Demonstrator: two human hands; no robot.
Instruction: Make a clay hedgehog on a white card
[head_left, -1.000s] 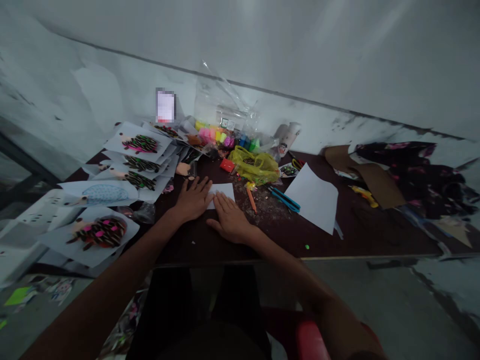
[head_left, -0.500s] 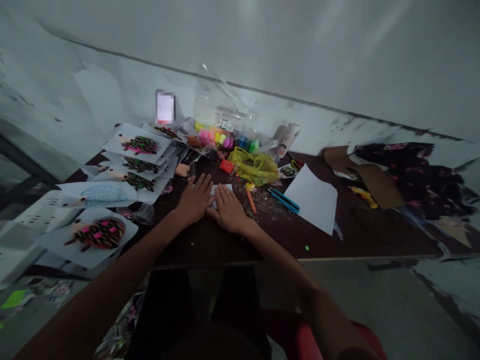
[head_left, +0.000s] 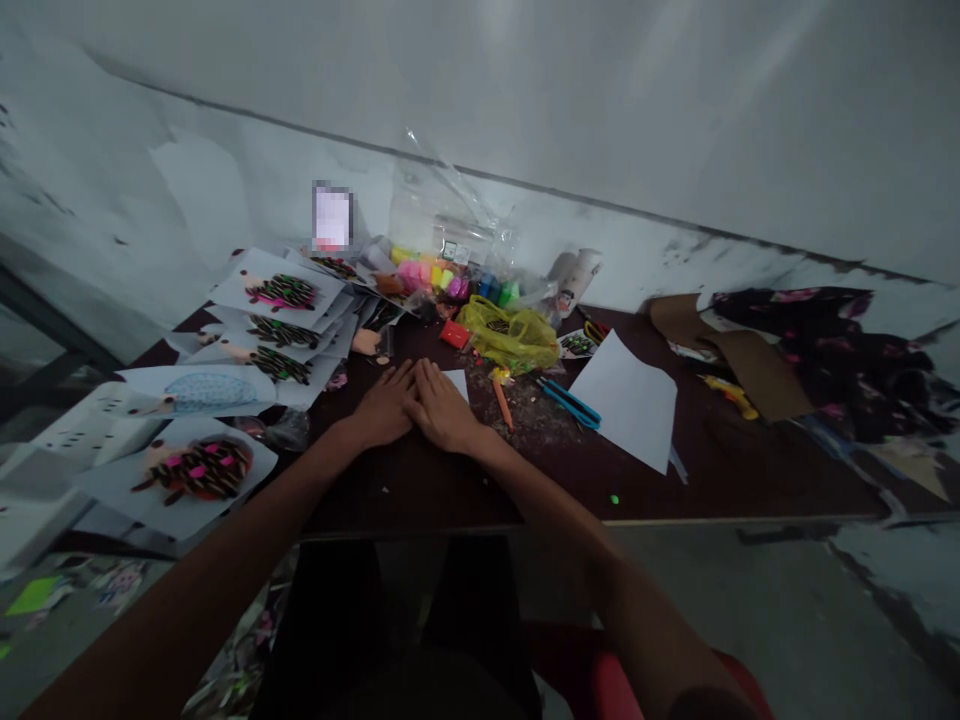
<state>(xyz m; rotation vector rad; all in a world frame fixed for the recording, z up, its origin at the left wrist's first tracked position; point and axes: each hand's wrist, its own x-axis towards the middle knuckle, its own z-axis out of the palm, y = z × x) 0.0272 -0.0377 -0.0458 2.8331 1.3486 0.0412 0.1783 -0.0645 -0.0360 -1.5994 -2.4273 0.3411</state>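
My left hand (head_left: 387, 407) lies flat on the dark table (head_left: 450, 500), fingers pointing away from me. Beside it, touching at the thumb side, my right hand (head_left: 442, 405) rests flat over a small white paper (head_left: 457, 382), which shows only at its right edge. Neither hand grips anything visible. An orange stick-like piece (head_left: 502, 402) lies right of the hands, with blue-handled scissors (head_left: 571, 403) and a large white sheet (head_left: 626, 400) farther right. A red packet (head_left: 454, 334) and a yellow plastic bag (head_left: 514, 335) are behind the hands.
Papers with decorated hedgehog figures (head_left: 199, 468) are piled at the left. Colourful clay packs (head_left: 450, 280) stand near the wall. Brown cardboard (head_left: 761, 375) and dark flowered cloth (head_left: 862, 365) lie at the right. The table's front edge (head_left: 675, 519) is close.
My right hand has shifted slightly left, against my left hand. My left hand's fingers are lower and closer together. More of the small paper shows to the right.
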